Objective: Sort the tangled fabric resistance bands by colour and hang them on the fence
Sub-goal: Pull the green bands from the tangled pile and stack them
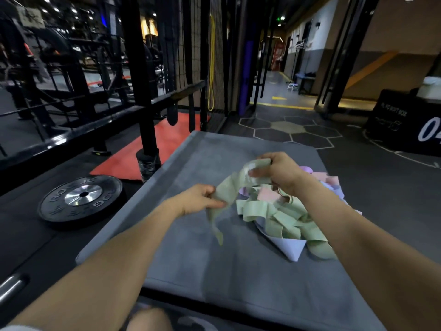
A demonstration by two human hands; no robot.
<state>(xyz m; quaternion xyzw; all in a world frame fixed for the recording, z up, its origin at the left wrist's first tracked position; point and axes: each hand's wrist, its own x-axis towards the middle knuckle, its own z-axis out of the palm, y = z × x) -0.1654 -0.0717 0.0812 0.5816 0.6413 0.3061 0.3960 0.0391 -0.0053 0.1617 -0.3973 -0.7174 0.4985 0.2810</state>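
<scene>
Green band (229, 187) is stretched in the air between the two hands, above the grey mat (191, 247) that lies on the floor. Its long axis goes from lower left to upper right. The left hand (202, 199) pinches the lower part, and a loose tail hangs down from this grip toward the mat. The right hand (274, 170) grips the upper end, with the fingers curled around the fabric. The pile of bands (286, 218), green, pink and lilac together, lies on the mat under the right hand and to its right. I cannot tell if the held band is fully free from the pile. The fence (100, 125) stands to the left, well apart, so the left hand is nearer to it. I judge the next move must carry the band leftward.
</scene>
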